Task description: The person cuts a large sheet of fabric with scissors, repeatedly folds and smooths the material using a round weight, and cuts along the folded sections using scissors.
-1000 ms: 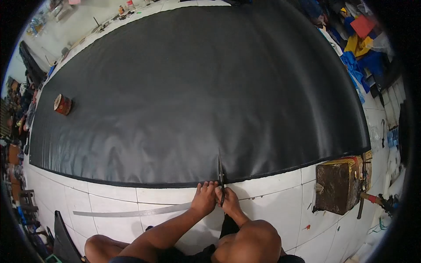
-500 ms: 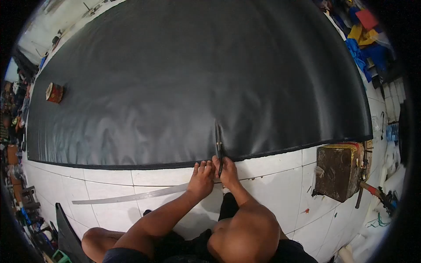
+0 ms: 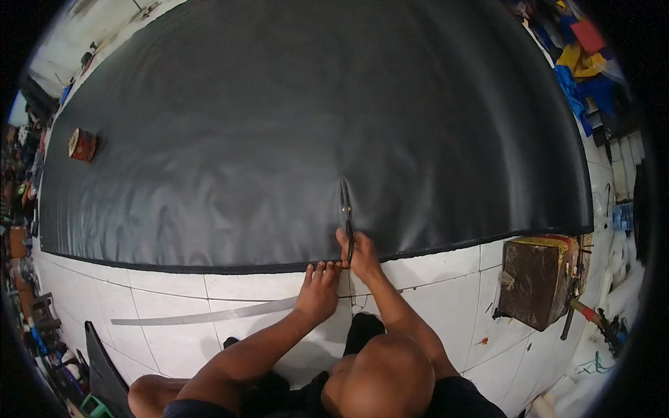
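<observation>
A large black sheet (image 3: 293,125) lies spread over the white tiled floor. My right hand (image 3: 359,254) is closed on the handles of dark scissors (image 3: 346,202), whose blades point away from me over the sheet, in from its near edge. Just to the left, my left hand (image 3: 319,289) rests with its fingertips on the sheet's near edge, pressing or gripping it. A thin pale metal strip (image 3: 202,317) lies on the floor, its right end reaching my left hand.
A reddish tin (image 3: 82,145) stands on the sheet's left part. Beside the near right corner is a brown block (image 3: 533,282), with a hammer (image 3: 589,311) by it. Colourful cloths (image 3: 582,63) are piled at the far right.
My right hand and the scissors have moved forward, farther in over the sheet. My left hand stays at the near edge. The camera view has shifted.
</observation>
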### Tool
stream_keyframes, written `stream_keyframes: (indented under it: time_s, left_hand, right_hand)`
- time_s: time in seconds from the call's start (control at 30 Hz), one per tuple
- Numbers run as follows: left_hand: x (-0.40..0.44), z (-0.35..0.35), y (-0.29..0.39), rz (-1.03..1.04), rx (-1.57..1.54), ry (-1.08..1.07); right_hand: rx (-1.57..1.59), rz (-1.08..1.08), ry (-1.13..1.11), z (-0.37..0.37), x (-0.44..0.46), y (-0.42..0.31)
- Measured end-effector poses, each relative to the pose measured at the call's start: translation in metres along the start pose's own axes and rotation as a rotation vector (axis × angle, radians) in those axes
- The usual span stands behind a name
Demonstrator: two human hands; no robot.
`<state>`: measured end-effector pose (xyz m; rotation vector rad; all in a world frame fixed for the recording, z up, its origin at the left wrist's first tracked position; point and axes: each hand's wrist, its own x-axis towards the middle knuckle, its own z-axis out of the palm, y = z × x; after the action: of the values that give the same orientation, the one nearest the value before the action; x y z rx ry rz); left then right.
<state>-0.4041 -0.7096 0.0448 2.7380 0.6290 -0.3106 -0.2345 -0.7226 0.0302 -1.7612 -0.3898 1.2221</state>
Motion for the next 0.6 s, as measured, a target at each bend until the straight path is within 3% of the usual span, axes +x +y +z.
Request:
stream_keyframes:
  time_s: [0.37, 0.47, 0.53, 0.6]
  left_hand:
    - [0.004, -0.005, 0.003, -0.010, -0.010, -0.037]
    - [0.010, -0.017, 0.003, -0.026, 0.029, -0.062]
    - [0.016, -0.029, 0.003, -0.089, -0.205, -0.073]
    - [0.026, -0.036, 0.001, -0.085, -0.190, 0.029]
  right_hand:
    - [-0.037, -0.064, -0.003, -0.003, 0.025, -0.028]
    - [0.005, -0.015, -0.019, -0.002, 0.024, -0.036]
    - [0.196, 0.105, -0.140, -0.010, 0.016, -0.044]
    - [0.192, 0.158, -0.182, -0.017, 0.009, -0.030]
